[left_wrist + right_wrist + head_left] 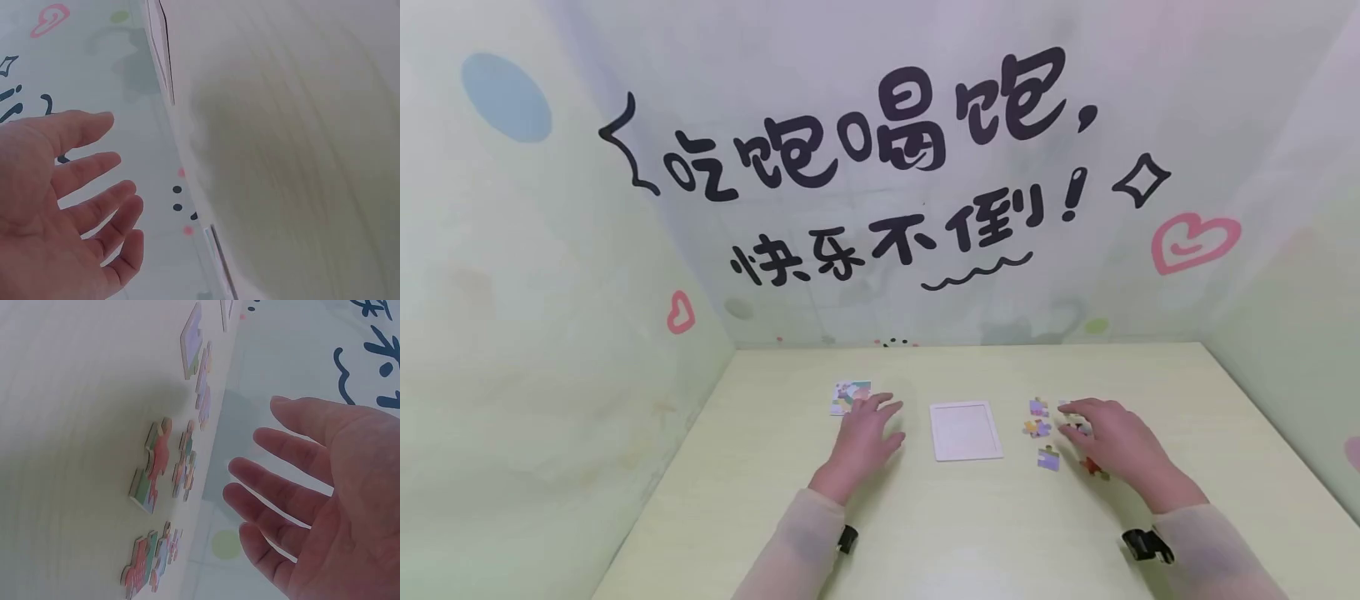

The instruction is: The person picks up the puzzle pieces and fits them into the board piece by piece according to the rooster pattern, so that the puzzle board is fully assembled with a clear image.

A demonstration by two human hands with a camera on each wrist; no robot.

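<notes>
My left hand hovers over the table's left side, fingers apart and slightly bent, holding nothing. Just behind its fingertips lies a small colourful picture card, partly hidden by the hand. Between the hands sits a square white puzzle tray with a raised rim. Over on the right, my right hand hangs above several loose jigsaw pieces, its palm bare in the right wrist view. A lilac piece, a yellow-and-purple piece and a red piece show around it; others are partly covered.
The pale wooden table meets a printed fabric backdrop at its far edge. Side curtains border it left and right. Each wrist bears a black strap mount.
</notes>
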